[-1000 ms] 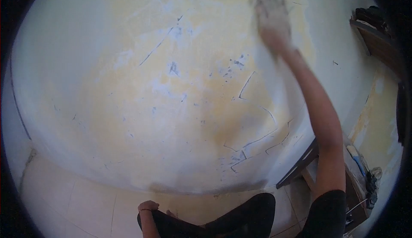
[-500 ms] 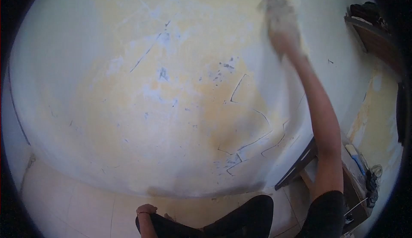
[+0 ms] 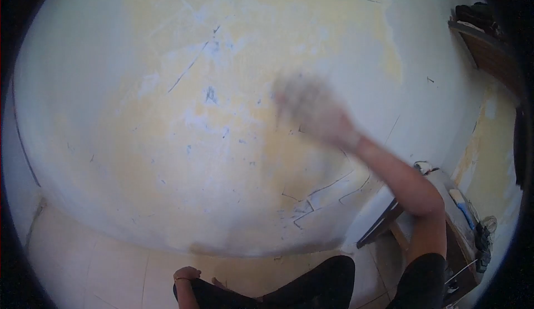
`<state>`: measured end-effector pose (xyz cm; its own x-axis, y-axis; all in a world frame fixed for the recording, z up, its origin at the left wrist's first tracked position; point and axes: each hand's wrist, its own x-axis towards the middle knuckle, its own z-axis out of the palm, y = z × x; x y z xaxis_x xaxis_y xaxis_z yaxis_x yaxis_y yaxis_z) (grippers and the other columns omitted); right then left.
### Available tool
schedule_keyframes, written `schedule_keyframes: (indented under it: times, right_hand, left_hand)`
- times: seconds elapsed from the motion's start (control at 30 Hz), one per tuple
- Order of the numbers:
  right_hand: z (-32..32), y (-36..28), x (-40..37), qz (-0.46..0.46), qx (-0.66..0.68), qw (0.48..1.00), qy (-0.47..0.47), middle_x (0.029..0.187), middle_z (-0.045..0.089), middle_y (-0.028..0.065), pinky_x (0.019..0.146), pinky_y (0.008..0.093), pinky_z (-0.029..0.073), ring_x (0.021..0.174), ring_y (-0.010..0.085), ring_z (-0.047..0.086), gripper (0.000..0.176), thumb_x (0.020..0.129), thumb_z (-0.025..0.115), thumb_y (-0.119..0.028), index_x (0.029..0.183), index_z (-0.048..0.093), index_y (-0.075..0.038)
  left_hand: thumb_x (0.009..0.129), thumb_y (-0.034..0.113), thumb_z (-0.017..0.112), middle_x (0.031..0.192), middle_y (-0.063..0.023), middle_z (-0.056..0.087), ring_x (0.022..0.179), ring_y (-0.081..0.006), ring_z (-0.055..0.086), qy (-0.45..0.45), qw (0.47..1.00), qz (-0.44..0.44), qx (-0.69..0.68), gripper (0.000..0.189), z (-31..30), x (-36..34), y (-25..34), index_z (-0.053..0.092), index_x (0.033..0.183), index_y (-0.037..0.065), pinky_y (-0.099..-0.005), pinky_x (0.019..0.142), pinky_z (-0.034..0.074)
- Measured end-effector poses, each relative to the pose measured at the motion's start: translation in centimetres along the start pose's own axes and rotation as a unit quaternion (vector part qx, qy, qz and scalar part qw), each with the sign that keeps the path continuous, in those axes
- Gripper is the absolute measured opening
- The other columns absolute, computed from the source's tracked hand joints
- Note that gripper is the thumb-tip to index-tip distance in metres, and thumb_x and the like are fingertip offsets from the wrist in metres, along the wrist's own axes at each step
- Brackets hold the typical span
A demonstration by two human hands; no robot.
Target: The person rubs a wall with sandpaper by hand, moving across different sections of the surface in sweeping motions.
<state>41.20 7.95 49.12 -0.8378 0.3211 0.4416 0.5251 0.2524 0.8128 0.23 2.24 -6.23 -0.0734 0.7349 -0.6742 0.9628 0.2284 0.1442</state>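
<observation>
My right hand [image 3: 320, 108], in what looks like a pale grey glove, is up against the yellow and white patchy wall [image 3: 245, 170]. Motion blurs its fingers, so whether they hold anything is not visible. Dark cracks and scraped spots mark the wall around and below this hand. Low in the view, my left hand [image 3: 187, 273] rests on my knee, with a thin band at the wrist. Its fingers lie loosely over the dark trouser leg [image 3: 214, 297], and nothing shows in them.
At the right stands a low wooden shelf unit [image 3: 459, 242] bearing a blue-handled brush [image 3: 461, 206] and dark and pale items. Higher up, a wooden shelf [image 3: 484, 44] holds dark objects. A small nail [image 3: 430, 79] sticks out of the wall. Pale tiles [image 3: 117, 267] cover the floor.
My right hand has swept down and to the left across the wall, from the upper right, and the elbow is more bent. My left hand stays on the knee.
</observation>
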Motion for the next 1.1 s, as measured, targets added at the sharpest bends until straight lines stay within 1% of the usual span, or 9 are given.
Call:
schedule_keyframes:
  times: [0.1, 0.2, 0.33, 0.53, 0.67, 0.77, 0.93, 1.0, 1.1]
  right_hand:
    - [-2.5, 13.9, 3.3, 0.191, -0.145, 0.948, 0.208, 0.142, 0.041, 0.0196, 0.109, 0.0540, 0.025, 0.131, 0.0410, 0.036, 0.054, 0.088, 0.043, -0.011, 0.140, 0.036, 0.000]
    - [-2.3, 14.4, 3.6, 0.215, -0.257, 0.927, 0.170, 0.146, 0.037, 0.0153, 0.113, 0.0510, 0.017, 0.135, 0.0402, 0.030, 0.046, 0.095, 0.037, -0.014, 0.139, 0.037, -0.001]
    - [1.9, -4.6, 0.0, -0.006, -0.111, 0.994, -0.014, 0.138, 0.042, 0.0180, 0.108, 0.0541, 0.029, 0.130, 0.0346, 0.038, 0.056, 0.091, 0.046, -0.019, 0.142, 0.030, 0.000]
    - [5.9, -4.2, -3.2, -0.143, 0.053, 0.988, -0.029, 0.148, 0.034, 0.0097, 0.111, 0.0414, 0.029, 0.135, 0.0257, 0.034, 0.054, 0.096, 0.043, -0.020, 0.147, 0.027, -0.015]
    - [-0.6, 15.7, 2.6, 0.216, -0.202, 0.949, 0.106, 0.146, 0.035, 0.0160, 0.115, 0.0482, 0.016, 0.139, 0.0331, 0.026, 0.058, 0.086, 0.045, -0.015, 0.141, 0.035, -0.001]
    - [-4.9, 12.2, 5.1, 0.364, 0.000, 0.912, 0.186, 0.156, 0.013, 0.0133, 0.117, 0.0414, 0.002, 0.144, 0.0301, 0.006, 0.052, 0.101, 0.023, -0.027, 0.147, 0.022, -0.003]
    - [8.1, -8.3, -1.7, -0.064, -0.136, 0.988, 0.035, 0.144, 0.037, 0.0157, 0.112, 0.0451, 0.027, 0.132, 0.0297, 0.037, 0.050, 0.095, 0.040, -0.019, 0.143, 0.030, -0.007]
    - [8.2, -15.0, -6.6, -0.205, 0.162, 0.960, -0.101, 0.153, 0.024, 0.0050, 0.114, 0.0411, 0.023, 0.139, 0.0196, 0.026, 0.050, 0.100, 0.031, -0.025, 0.148, 0.020, -0.012]
    - [5.3, -8.5, -4.6, -0.075, 0.338, 0.920, -0.182, 0.152, 0.027, 0.0072, 0.115, 0.0417, 0.020, 0.139, 0.0231, 0.027, 0.049, 0.099, 0.033, -0.025, 0.145, 0.027, -0.011]
  left_hand:
    - [0.086, 0.046, 0.048, 0.121, -0.0056, 0.063, 0.112, -0.0242, 0.059, -0.034, 0.999, 0.003, -0.007, 0.037, 0.3, 1.3, -0.3, 0.072, 0.103, 0.023, -0.0434, 0.095, 0.046]
    - [0.085, 0.046, 0.047, 0.122, -0.0081, 0.062, 0.114, -0.0266, 0.057, -0.024, 1.000, 0.004, -0.015, 0.041, 0.7, 1.7, -0.6, 0.070, 0.107, 0.020, -0.0432, 0.096, 0.044]
    - [0.085, 0.046, 0.047, 0.124, -0.0114, 0.060, 0.117, -0.0297, 0.055, -0.035, 0.998, 0.018, -0.050, 0.046, 1.2, 3.0, -1.0, 0.068, 0.111, 0.015, -0.0429, 0.099, 0.042]
    - [0.083, 0.047, 0.050, 0.122, -0.0125, 0.060, 0.116, -0.0298, 0.056, -0.004, 0.999, 0.021, -0.031, 0.046, -0.9, -2.2, 0.0, 0.068, 0.109, 0.014, -0.0420, 0.099, 0.042]
    - [0.086, 0.053, 0.049, 0.114, -0.0014, 0.067, 0.109, -0.0223, 0.061, -0.001, 0.999, -0.032, 0.021, 0.037, -0.6, -0.5, 1.2, 0.074, 0.096, 0.027, -0.0442, 0.095, 0.045]
    - [0.086, 0.050, 0.055, 0.114, 0.0006, 0.067, 0.108, -0.0179, 0.061, 0.016, 0.999, -0.015, -0.033, 0.034, 3.0, 6.1, -2.2, 0.074, 0.096, 0.025, -0.0395, 0.091, 0.048]
    - [0.087, 0.047, 0.052, 0.119, -0.0012, 0.064, 0.112, -0.0202, 0.059, -0.007, 1.000, 0.011, -0.026, 0.036, 1.4, 2.3, -0.7, 0.072, 0.103, 0.022, -0.0380, 0.095, 0.046]
    - [0.083, 0.045, 0.049, 0.124, -0.0081, 0.061, 0.116, -0.0262, 0.056, -0.033, 0.998, 0.028, -0.033, 0.040, 3.1, 6.2, -2.4, 0.070, 0.108, 0.021, -0.0404, 0.097, 0.044]
    - [0.084, 0.046, 0.049, 0.123, -0.0089, 0.061, 0.115, -0.0260, 0.058, -0.013, 0.999, 0.003, -0.047, 0.041, -0.3, -1.1, -0.4, 0.070, 0.107, 0.020, -0.0407, 0.097, 0.045]
